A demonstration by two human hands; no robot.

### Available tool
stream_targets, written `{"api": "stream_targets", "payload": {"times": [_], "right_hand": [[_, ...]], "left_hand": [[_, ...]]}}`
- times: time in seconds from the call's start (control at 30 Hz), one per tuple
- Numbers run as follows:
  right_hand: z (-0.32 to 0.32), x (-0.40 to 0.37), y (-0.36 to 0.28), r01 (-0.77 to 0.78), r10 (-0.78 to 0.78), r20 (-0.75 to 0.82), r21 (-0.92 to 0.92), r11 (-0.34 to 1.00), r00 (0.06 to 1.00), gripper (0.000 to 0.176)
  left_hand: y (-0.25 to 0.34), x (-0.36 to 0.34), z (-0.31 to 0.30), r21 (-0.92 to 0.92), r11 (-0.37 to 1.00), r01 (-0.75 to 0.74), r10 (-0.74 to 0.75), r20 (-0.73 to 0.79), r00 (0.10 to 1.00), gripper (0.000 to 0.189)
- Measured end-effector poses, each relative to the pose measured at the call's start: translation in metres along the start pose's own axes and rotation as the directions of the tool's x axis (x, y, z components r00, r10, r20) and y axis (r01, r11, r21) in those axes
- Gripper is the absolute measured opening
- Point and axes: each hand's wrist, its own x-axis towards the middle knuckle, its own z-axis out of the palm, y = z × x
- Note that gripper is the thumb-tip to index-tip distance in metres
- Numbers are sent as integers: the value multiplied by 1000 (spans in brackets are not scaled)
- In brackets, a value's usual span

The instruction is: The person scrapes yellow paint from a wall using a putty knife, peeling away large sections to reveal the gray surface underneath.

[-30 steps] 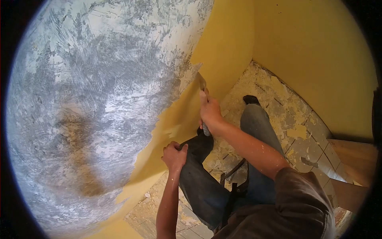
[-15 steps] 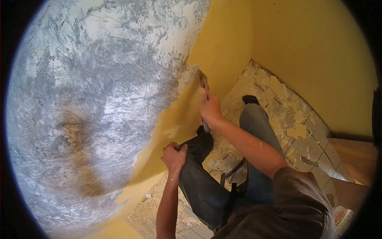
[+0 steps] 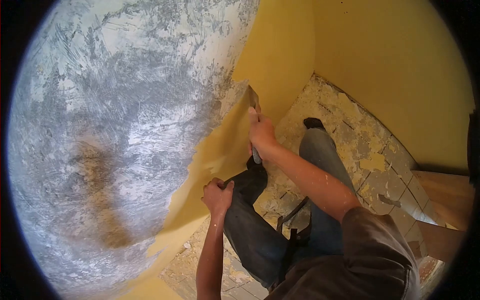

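Note:
My right hand (image 3: 262,135) is wrapped round the handle of a scraper (image 3: 253,96). The blade's tip meets the wall at the ragged border between yellow paint (image 3: 272,60) and the stripped grey-white surface (image 3: 125,100). Below the fist, the end of the handle sticks out. My left hand (image 3: 217,196) rests against my bent knee, close to the wall, with its fingers curled in. Whatever those fingers may hold is hidden.
Paint flakes (image 3: 372,162) litter the tiled floor (image 3: 395,182). A second yellow wall (image 3: 390,85) meets the first at a corner. Brown boards (image 3: 445,197) stand at the right. My legs (image 3: 257,240) are bent beneath me, near a dark strap or bar (image 3: 292,212).
The view has shifted very slightly. My right hand and the scraper stay at almost the same spot on the paint border, and my left hand keeps its place by the knee.

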Motion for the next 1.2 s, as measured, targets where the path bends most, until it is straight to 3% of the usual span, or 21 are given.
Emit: {"api": "stream_targets", "payload": {"times": [0.17, 0.43, 0.47, 0.6, 0.67, 0.77, 1.0, 1.1, 1.2], "right_hand": [[3, -10, -1, 24, -26, -9, -114, 993, 1000, 50], [-5, 16, -3, -1, 1, -9, -9, 1000, 1000, 50], [-7, 20, -2, -11, 11, -6, -10, 1000, 1000, 61], [-4, 17, -2, 11, -12, -37, -19, 1000, 999, 61], [-2, 3, -8, -55, 60, 44, -111, 992, 997, 63], [-2, 19, 1, 62, -64, -34, -56, 996, 997, 58], [-4, 17, -6, -38, 39, -53, 24, 999, 998, 49], [-2, 17, -4, 39, -37, -43, 54, 998, 998, 54], [-1, 13, -8, -9, 6, -48, -51, 999, 999, 52]], "left_hand": [[1, 2, -2, -20, 999, -42, 41, -43, 998, 34], [-3, 1, 1, -14, 1000, -18, 18, -11, 1000, 34], [-4, 1, 4, -16, 1000, -13, 13, -7, 1000, 34], [-2, -1, 2, 0, 1000, -3, 3, -8, 1000, 35], [1, 2, -1, -4, 1000, -15, 15, -26, 1000, 35], [-3, -3, 2, 3, 1000, 28, -28, 20, 999, 34], [-1, -3, 3, -17, 1000, -6, 6, -19, 1000, 34], [-5, -1, 5, -20, 1000, -15, 14, -32, 999, 34], [1, 3, -1, -38, 999, -11, 10, -14, 1000, 34]]}}
